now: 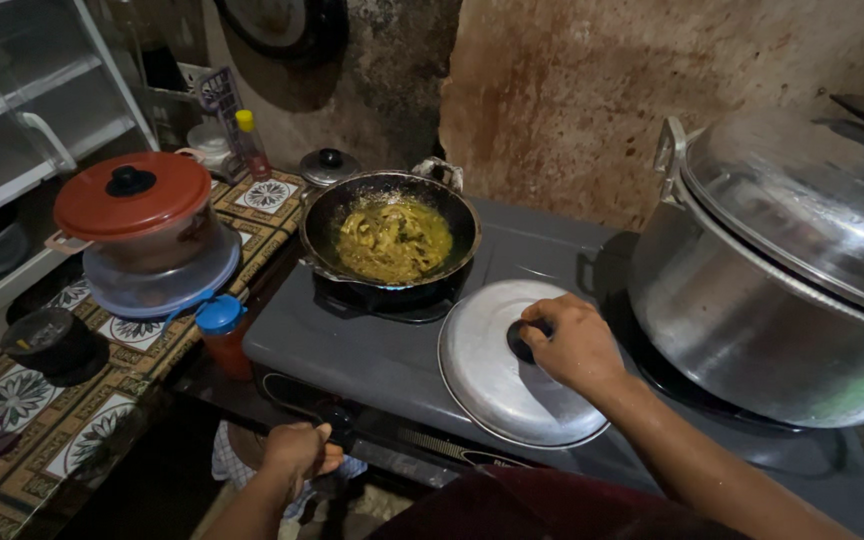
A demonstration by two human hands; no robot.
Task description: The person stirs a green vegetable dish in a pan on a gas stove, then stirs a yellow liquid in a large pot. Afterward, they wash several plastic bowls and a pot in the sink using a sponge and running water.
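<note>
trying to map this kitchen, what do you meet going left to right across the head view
red-lidded pot → blue-capped bottle → left hand on the stove knob → black wok of yellow food → round metal lid → right hand on its knob → big steel pot

2 pots [390, 240], 3 lids [512, 365], 2 bottles [222, 335].

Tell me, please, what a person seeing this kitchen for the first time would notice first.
Probably the black pan of yellow curry, uncovered on the stove's left burner, and the large steel pot with its lid on at the right. Between them, the right hand grips the knob of a round metal lid lying on the stove top, while the left hand is at a stove knob.
</note>
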